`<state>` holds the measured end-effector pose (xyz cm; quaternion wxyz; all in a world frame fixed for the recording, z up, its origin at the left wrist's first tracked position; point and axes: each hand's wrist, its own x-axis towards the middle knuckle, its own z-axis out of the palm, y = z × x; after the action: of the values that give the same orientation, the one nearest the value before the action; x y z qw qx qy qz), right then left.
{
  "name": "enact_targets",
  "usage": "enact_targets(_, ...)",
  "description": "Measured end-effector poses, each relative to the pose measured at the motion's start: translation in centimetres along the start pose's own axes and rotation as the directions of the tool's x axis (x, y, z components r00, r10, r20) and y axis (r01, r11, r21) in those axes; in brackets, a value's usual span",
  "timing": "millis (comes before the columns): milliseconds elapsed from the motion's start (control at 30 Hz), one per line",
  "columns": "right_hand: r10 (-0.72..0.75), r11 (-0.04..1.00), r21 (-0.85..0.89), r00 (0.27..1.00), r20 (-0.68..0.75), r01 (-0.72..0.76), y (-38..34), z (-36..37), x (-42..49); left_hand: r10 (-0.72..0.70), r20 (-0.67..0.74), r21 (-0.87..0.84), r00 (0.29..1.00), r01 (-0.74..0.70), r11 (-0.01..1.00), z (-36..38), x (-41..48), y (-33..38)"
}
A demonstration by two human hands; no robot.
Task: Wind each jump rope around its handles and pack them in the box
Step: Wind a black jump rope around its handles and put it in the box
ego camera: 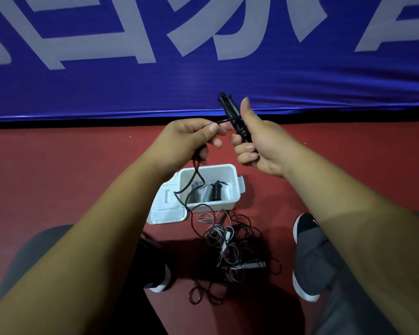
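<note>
- The right hand (259,143) grips a pair of black handles (230,110), held together and tilted upward. Its fingers (246,149) curl round the lower part from the front, while the thumb stands straight up beside the handles.
- A few turns of black rope (197,174) already sit round the handles just above the curled fingers.
- The left hand (188,139) pinches the same rope between thumb and forefinger, close to the handles. The remaining fingers are loosely curled, and the rope slips down through them.
- From the left hand the rope hangs down, crosses in front of the open white box (230,175) and runs on to the floor (58,170).
- The box stands on the red floor below the hands, its lid (165,210) lying open to the left. Inside are a wound black bundle (217,191) and a wound grey bundle (207,193), side by side.
- Nearer the person, a loose tangle of black and grey ropes (228,245) lies on the floor between two shoes.
- A blue banner (131,88) with white lettering runs behind.
</note>
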<state>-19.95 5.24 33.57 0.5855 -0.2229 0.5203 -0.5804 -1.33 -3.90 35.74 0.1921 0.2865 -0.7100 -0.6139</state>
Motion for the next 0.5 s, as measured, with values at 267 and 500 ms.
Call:
enact_targets(267,-0.002,0.997,0.074,1.0,-0.008,0.003,-0.8,0.0,-0.1,-0.026,0.071,-0.172,0.997,0.038,0.984,-0.1,-0.1,0.5)
enact_targets(500,-0.001,0.997,0.074,1.0,0.03,-0.001,-1.6,-0.3,-0.8,0.0,0.204,0.413,0.979,-0.086,0.906,-1.5,-0.2,0.5)
